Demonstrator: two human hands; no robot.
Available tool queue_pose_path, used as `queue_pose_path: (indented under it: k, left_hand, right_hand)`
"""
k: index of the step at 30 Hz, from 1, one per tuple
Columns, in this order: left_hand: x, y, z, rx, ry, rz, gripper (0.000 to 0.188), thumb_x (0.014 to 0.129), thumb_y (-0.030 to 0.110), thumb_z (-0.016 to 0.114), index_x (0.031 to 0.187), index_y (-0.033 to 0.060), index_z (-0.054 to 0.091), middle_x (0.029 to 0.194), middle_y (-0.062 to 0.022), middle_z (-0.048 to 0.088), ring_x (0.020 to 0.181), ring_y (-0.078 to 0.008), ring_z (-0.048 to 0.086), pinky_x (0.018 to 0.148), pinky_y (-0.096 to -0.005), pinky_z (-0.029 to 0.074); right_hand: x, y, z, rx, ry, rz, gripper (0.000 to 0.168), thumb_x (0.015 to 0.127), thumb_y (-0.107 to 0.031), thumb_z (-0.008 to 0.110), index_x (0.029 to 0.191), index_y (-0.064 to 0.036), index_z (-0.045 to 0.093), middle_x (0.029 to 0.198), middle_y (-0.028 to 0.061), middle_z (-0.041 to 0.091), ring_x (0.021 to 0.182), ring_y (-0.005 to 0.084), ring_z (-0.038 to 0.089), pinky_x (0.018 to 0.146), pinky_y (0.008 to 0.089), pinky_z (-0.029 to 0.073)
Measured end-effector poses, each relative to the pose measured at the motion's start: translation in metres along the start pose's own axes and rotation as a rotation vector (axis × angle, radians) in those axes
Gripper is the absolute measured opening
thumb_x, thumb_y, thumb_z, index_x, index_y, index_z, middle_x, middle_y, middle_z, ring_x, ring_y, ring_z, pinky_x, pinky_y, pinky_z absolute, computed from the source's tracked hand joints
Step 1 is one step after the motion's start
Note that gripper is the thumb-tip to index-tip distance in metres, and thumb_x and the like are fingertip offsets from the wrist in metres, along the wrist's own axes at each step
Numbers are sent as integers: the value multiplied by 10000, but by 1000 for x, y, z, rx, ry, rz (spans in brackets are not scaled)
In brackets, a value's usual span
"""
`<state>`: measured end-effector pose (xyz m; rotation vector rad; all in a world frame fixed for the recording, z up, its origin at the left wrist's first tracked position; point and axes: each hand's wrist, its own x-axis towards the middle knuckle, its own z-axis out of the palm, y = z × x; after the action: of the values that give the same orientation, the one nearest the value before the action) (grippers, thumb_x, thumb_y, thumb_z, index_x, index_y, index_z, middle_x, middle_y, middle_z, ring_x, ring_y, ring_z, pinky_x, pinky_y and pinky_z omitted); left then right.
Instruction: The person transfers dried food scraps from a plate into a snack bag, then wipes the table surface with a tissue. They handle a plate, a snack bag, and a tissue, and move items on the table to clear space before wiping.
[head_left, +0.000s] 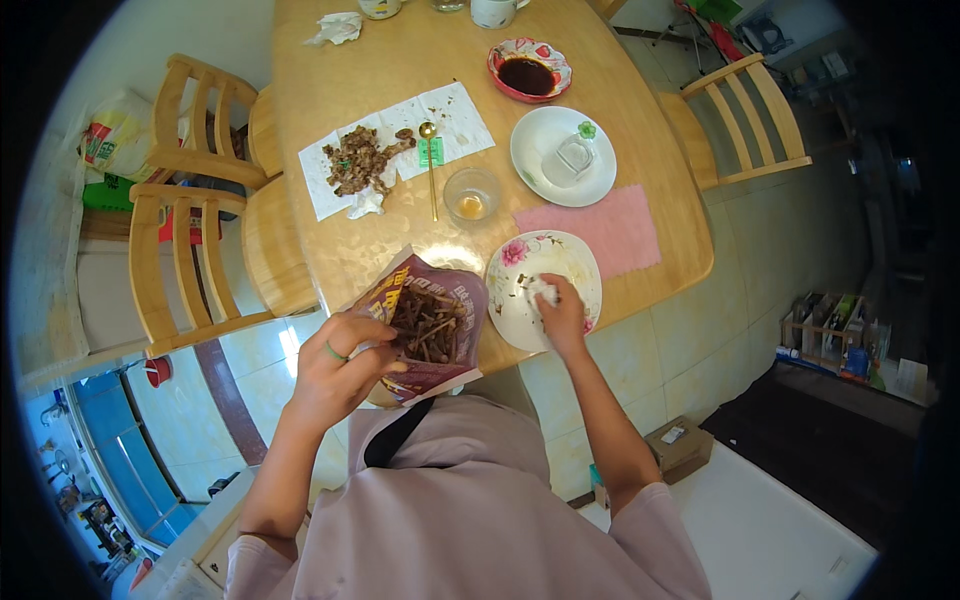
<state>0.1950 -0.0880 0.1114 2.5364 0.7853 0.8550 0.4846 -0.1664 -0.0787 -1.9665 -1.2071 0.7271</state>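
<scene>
My left hand (345, 364) grips the near-left rim of a purple and yellow printed paper bag (457, 289), which gapes upward at the table's near edge. Thin brown stick-like scraps (429, 322) fill its mouth. To the right, my right hand (562, 315) presses a crumpled white tissue (541, 291) onto a white plate with pink flowers (506, 311). A few small dark crumbs lie on that plate near the tissue. Part of the plate is hidden under my right hand.
Beyond lie a pile of bones and scraps (364, 161) on paper napkins (465, 120), a gold spoon (432, 180), a glass bowl (471, 193), a white plate (525, 142) holding a clear dish, a bowl of dark sauce (529, 75) and a pink cloth (619, 232). Wooden chairs (206, 262) flank the table.
</scene>
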Motion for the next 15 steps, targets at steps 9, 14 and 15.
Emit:
queue_pose_path:
  k: [9, 14, 15]
  left_hand:
    - [6, -4, 8, -30, -3, 46, 197, 615, 149, 734, 672, 73, 561, 868, -30, 583, 757, -213, 592, 611, -309, 488]
    - [6, -3, 7, -2, 23, 53, 192, 619, 156, 729, 666, 79, 560, 856, -23, 580, 748, -205, 588, 603, -304, 484]
    - [4, -2, 6, 2, 31, 48, 192, 616, 155, 729, 664, 79, 559, 851, -22, 579, 746, -204, 587, 601, -304, 483]
  right_hand:
    - [3, -151, -62, 1054, -207, 79, 319, 813, 45, 550, 1118, -41, 511, 996, 57, 595, 885, 113, 573, 762, 254, 478]
    - [-8, -209, -45, 298, -523, -263, 290, 793, -75, 645, 1070, -40, 567, 1029, 51, 607, 930, 148, 586, 791, 304, 481]
    - [-8, -212, -44, 70, -574, -369, 286, 797, -101, 652, 1065, -34, 578, 1036, 49, 611, 944, 151, 585, 805, 311, 475]
